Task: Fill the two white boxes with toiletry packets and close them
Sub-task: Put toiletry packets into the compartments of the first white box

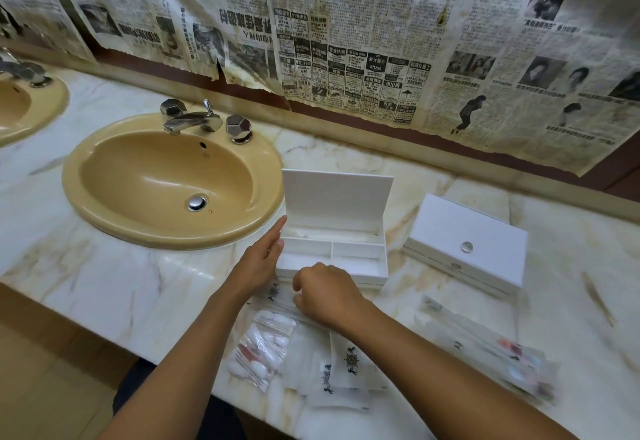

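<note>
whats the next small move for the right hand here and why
Probably lift the long clear packet that the right hand is pinching and carry it up into the open box. Its lid stands upright, its compartments look mostly empty, and the left hand rests flat against its left side, seemingly steadying it. The closed box can wait.
</note>
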Motion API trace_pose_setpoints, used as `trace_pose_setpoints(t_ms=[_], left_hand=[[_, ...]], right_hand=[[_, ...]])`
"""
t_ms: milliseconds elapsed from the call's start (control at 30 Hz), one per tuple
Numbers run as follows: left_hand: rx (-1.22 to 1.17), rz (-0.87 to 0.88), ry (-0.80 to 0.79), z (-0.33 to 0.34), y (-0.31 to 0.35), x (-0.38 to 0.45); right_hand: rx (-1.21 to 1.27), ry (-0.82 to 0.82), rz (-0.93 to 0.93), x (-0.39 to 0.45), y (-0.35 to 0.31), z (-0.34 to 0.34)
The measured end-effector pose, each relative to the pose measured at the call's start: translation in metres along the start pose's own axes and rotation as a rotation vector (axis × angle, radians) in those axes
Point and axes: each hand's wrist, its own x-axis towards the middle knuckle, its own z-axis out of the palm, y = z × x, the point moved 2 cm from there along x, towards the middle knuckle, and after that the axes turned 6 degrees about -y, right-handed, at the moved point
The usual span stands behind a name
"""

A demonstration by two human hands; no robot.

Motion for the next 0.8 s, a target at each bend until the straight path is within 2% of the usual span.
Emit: trace_pose_setpoints(t_ms=[167, 467, 800], left_hand=[[-0.002, 0.005, 0.004, 0.0, -0.002, 0.0], [0.018, -0.015, -0.01, -0.006, 0.003, 0.001], [-0.067, -0.069, -0.05, -0.016, 0.002, 0.01]], right_hand=[[-0.083, -0.068, 0.059, 0.001, 0.0, 0.016], [-0.071, -0.032, 0.081, -0.002, -0.004, 0.01], [-0.123, -0.001, 0.102, -0.005, -0.002, -0.03]])
